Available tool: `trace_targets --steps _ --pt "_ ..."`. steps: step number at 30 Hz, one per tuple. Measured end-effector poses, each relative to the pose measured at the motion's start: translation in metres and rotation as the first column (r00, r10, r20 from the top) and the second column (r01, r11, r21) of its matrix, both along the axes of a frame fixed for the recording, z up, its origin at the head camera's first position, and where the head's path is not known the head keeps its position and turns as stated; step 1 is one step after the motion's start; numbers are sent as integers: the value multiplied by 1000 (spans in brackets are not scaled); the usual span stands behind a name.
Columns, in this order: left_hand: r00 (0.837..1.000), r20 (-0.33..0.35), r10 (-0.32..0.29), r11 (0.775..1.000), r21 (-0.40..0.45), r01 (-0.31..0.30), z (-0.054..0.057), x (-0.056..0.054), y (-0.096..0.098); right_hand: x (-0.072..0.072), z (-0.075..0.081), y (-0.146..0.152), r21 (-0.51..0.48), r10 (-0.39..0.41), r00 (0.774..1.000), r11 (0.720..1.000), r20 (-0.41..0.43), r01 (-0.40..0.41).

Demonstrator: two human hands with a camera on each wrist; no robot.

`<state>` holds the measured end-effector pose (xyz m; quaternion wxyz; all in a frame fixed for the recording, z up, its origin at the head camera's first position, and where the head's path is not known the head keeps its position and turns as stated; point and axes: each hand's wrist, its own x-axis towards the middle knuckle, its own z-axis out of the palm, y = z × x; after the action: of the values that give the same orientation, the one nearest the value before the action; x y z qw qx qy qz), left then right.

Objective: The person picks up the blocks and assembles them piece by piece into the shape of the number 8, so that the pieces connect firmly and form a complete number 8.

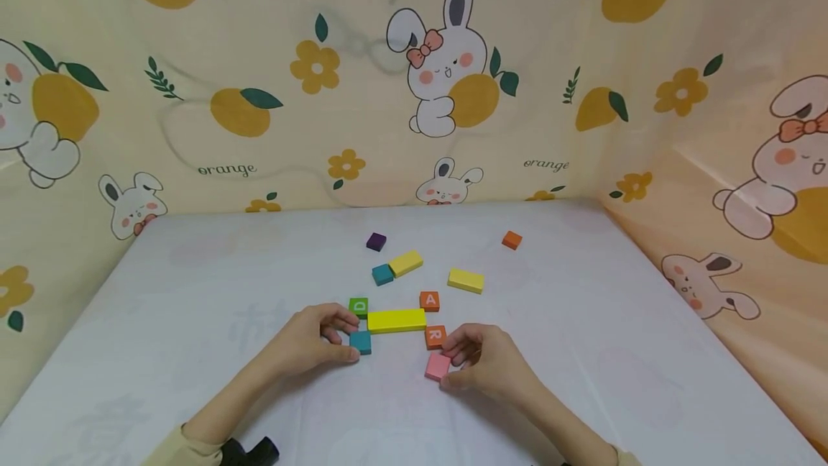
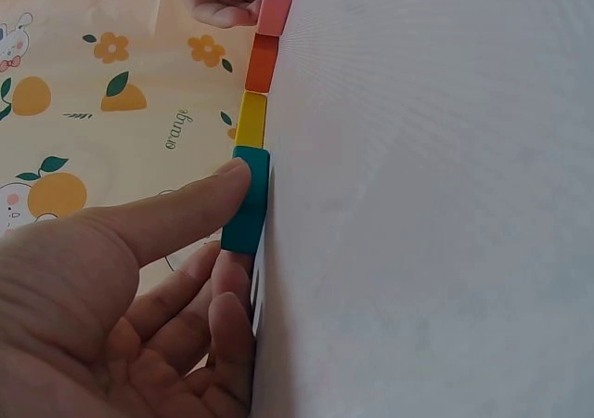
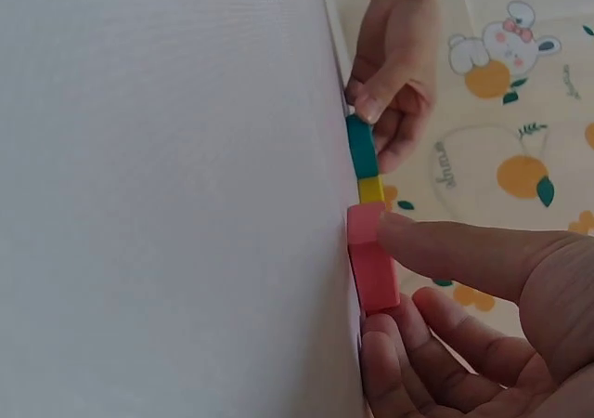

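Note:
On the white tabletop my left hand [image 1: 312,336] pinches a teal block [image 1: 360,342], the thumb on its near face in the left wrist view. A green block [image 1: 359,307] lettered D lies just beyond that hand's fingertips. My right hand [image 1: 486,357] holds a pink block [image 3: 373,260] between thumb and fingers. Right beside the pink one, an orange block [image 1: 435,337] marked R sits by the right fingertips. Between the two hands stretches a long yellow block [image 1: 397,321], its left end near the teal and green blocks. Another orange block [image 1: 430,300], lettered A, lies at its far right corner.
Farther back lie a purple cube [image 1: 376,241], a small teal cube [image 1: 382,275] against a yellow block [image 1: 406,263], another yellow block [image 1: 466,280] and a plain orange cube [image 1: 512,239]. A printed cloth [image 1: 388,106] with rabbits and oranges hangs behind the table.

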<state>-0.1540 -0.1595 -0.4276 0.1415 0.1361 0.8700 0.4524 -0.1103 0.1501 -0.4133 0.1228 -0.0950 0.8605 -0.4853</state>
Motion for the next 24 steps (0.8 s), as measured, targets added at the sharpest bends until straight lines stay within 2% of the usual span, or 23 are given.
trace_targets --steps 7,17,24 --pt "1000 4 9 1000 -1 -9 -1 0 1 1 -1 -2 -3 -29 999 1000 -14 29" --pt "1000 -5 -1 1000 4 1 0 1 -1 1 -2 -4 6 -27 998 1000 -57 27" --pt "1000 -8 0 1000 2 0 1 1 0 2 0 -4 7 -41 998 999 -47 41"
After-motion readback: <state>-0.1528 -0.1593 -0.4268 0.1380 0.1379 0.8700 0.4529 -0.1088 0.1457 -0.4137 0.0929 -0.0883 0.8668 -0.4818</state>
